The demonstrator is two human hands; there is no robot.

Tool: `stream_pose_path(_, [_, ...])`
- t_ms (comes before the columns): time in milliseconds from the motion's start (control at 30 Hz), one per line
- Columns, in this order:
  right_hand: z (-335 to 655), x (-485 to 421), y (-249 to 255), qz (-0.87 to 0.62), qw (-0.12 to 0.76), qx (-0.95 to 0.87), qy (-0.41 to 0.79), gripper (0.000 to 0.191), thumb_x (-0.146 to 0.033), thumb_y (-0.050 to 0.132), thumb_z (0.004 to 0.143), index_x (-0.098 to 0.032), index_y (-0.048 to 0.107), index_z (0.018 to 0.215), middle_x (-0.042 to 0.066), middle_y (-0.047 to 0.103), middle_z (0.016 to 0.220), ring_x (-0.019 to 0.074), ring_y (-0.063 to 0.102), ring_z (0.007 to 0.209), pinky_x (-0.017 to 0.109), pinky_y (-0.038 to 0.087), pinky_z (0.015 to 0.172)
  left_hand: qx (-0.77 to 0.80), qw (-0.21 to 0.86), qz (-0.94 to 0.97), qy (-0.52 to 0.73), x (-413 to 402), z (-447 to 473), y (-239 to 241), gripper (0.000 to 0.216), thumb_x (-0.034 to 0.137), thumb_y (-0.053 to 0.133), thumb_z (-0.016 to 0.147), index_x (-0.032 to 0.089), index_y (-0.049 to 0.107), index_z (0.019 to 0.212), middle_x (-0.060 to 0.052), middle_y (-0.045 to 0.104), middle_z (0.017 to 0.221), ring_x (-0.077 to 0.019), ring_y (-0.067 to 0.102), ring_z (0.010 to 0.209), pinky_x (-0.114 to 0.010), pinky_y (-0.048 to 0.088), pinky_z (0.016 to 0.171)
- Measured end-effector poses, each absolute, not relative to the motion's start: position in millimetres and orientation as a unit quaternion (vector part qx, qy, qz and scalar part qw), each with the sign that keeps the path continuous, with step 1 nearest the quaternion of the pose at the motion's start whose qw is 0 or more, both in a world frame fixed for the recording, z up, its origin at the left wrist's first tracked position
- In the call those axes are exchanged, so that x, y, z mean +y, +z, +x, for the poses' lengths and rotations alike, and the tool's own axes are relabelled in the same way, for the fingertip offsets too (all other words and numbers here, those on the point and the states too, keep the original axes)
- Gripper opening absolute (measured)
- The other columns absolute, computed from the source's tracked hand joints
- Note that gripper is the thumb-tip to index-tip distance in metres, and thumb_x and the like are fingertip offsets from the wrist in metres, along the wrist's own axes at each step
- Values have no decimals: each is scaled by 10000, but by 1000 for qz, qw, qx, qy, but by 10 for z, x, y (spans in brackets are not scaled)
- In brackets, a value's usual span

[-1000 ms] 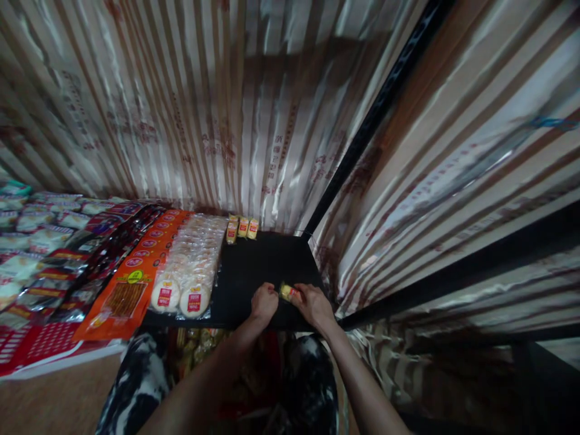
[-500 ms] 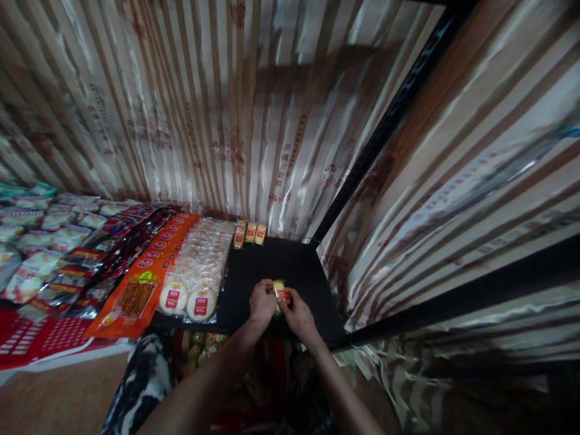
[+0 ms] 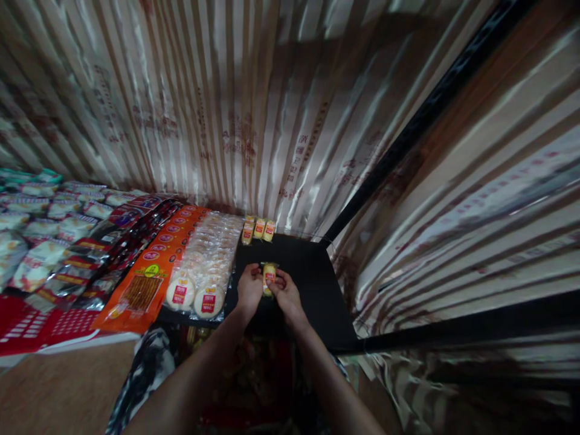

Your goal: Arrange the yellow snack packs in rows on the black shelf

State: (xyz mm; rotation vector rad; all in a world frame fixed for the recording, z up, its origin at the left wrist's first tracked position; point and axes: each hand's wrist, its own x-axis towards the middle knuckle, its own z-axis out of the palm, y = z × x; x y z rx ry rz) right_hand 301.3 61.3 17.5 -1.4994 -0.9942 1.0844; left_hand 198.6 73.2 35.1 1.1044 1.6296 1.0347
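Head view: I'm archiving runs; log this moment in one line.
right hand: holds yellow snack packet | left hand: beside it, contact unclear | similar packets: row farther back

At least three small yellow packets (image 3: 259, 229) sit at the back, with one loose packet (image 3: 269, 272) nearer. Two rows of round crackers (image 3: 206, 257) adjoin one fully visible orange bag (image 3: 156, 257).

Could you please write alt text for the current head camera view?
A right hand holds a small yellow packet over a black shelf, the left hand close beside it. Three similar packets sit at the back, with wrapped round crackers and orange bags to the left.
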Motion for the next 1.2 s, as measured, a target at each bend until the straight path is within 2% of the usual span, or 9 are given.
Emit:
stream_pose_path(200, [2938, 746, 305, -603, 540, -304, 502, 573, -289, 649, 637, -230, 433, 1165, -4, 635, 792, 175, 656, 738, 295, 548, 650, 680, 381, 450, 435, 635, 1957, 329, 306, 87, 451, 779, 127, 567, 1059, -97, 608, 1132, -157, 563, 1063, -277, 404, 972])
stream_pose_path(400, [2813, 763, 277, -557, 593, -265, 518, 574, -310, 665, 658, -280, 406, 1169, -24, 634, 823, 169, 657, 805, 328, 556, 729, 612, 505, 368, 485, 669, 1987, 189, 318, 223, 496, 828, 150, 495, 1137, -76, 650, 1016, -136, 637, 872, -249, 517, 770])
stream_pose_path(500, [2778, 743, 210, -570, 563, -327, 501, 495, -388, 638, 683, -236, 463, 1120, 9, 651, 848, 181, 652, 821, 328, 543, 741, 622, 473, 363, 508, 741, 1965, 170, 315, 241, 505, 826, 153, 506, 1128, -79, 654, 1003, -150, 632, 905, -265, 515, 794])
stream_pose_path(567, [2810, 734, 207, -615, 521, -401, 436, 471, -426, 614, 699, -199, 507, 1097, 56, 654, 921, 203, 635, 873, 345, 528, 767, 641, 427, 388, 506, 781, 1925, 202, 317, 239, 500, 823, 155, 515, 1129, -80, 649, 1028, -160, 618, 945, -296, 494, 858])
stream_pose_path(633, [2883, 731, 254, -655, 475, -502, 305, 488, -421, 616, 701, -174, 537, 1114, 108, 616, 1086, 239, 575, 1012, 381, 487, 848, 651, 376, 438, 493, 808, 1876, 273, 310, 209, 500, 806, 160, 541, 1109, -81, 635, 1077, -172, 595, 997, -318, 461, 919])
stream_pose_path(733, [3011, 751, 371, -638, 398, -640, 158, 496, -341, 620, 727, -195, 535, 1193, 98, 543, 1248, 251, 469, 1149, 414, 399, 959, 650, 301, 533, 450, 841, 1817, 416, 316, 161, 500, 771, 163, 588, 1074, -82, 626, 1093, -184, 566, 1036, -307, 430, 954])
stream_pose_path(800, [3071, 788, 429, -607, 351, -697, 151, 431, -292, 591, 767, -230, 551, 1191, 65, 595, 1187, 224, 504, 1091, 393, 401, 949, 644, 272, 586, 410, 874, 1798, 498, 339, 144, 495, 756, 174, 602, 1076, -75, 633, 1059, -184, 570, 1009, -295, 439, 934])
stream_pose_path(933, [3090, 917, 420, -597, 308, -716, 189, 246, -282, 561, 795, -243, 650, 1022, 37, 676, 943, 187, 576, 868, 326, 451, 827, 647, 245, 633, 348, 997, 1794, 560, 351, 148, 483, 760, 221, 607, 1080, -50, 641, 1020, -174, 577, 963, -285, 446, 907])
stream_pose_path(1200, [2994, 1215, 242, -576, 423, -617, 329, 257, -402, 569, 751, -201, 629, 898, 22, 634, 822, 154, 579, 744, 275, 467, 717, 652, 236, 616, 375, 1311, 1851, 521, 351, 181, 501, 775, 168, 590, 1115, -100, 636, 1072, -220, 574, 996, -333, 434, 935])
